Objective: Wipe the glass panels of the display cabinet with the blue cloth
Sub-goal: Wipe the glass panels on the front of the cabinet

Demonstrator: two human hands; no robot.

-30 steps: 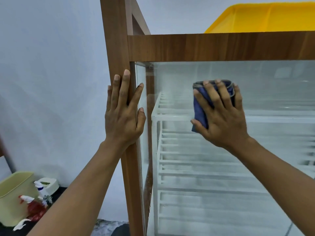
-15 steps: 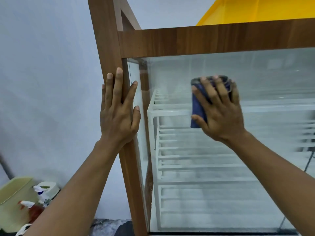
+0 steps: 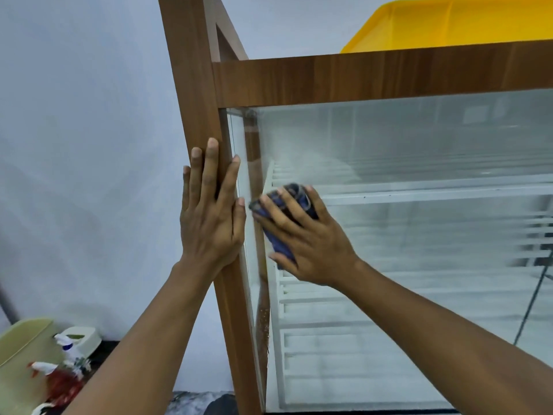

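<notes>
The display cabinet has a wooden frame and a hazy front glass panel, with white wire shelves behind it. My right hand presses a folded blue cloth flat against the glass near its left edge, fingers spread over the cloth. Flat on the wooden corner post rests my left hand, fingers straight, thumb touching the side glass edge. Most of the cloth is hidden under my right hand.
A yellow tray lies on top of the cabinet. At the lower left stand a pale green bin, spray bottles and a small white container. A plain grey-white wall fills the left side.
My right hand has slid the cloth left and down across the glass, ending close to the corner post. My left hand stays on the post.
</notes>
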